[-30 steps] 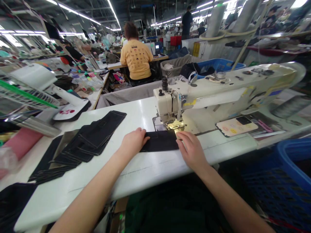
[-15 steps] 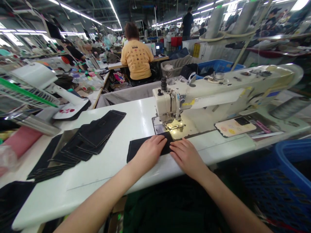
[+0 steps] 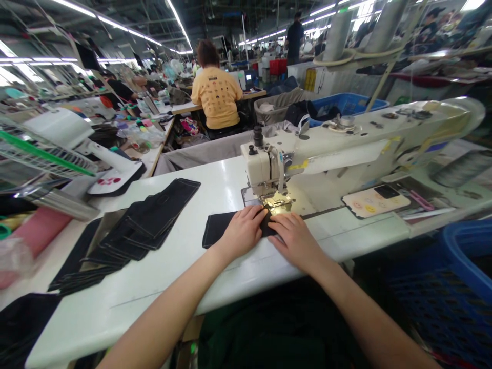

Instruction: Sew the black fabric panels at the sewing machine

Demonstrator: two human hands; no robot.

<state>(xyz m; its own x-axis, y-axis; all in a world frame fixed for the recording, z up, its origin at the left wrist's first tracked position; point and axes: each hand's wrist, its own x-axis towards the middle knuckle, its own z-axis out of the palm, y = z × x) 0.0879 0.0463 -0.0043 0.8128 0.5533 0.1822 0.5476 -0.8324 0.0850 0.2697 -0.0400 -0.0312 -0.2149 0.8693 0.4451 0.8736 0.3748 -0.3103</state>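
Observation:
A dark denim piece (image 3: 216, 227) with pale stitching lies on the white table (image 3: 161, 271) in front of the sewing machine (image 3: 292, 154). My left hand (image 3: 243, 231) lies on the piece's right part, fingers curled down on the fabric. My right hand (image 3: 295, 239) presses flat beside it, fingertips on the piece's right end just below the lit presser foot (image 3: 273, 201). The two hands almost touch.
A fanned stack of dark denim pieces (image 3: 134, 230) lies at the left. A phone with stickers (image 3: 374, 200) rests to the right of the machine, and a blue crate (image 3: 453, 287) stands lower right. A person in a yellow shirt (image 3: 216, 95) sits at the station ahead.
The denim piece has slid left out from under the needle. My left hand moved from its left end onto its right part, and both hands came together near the presser foot.

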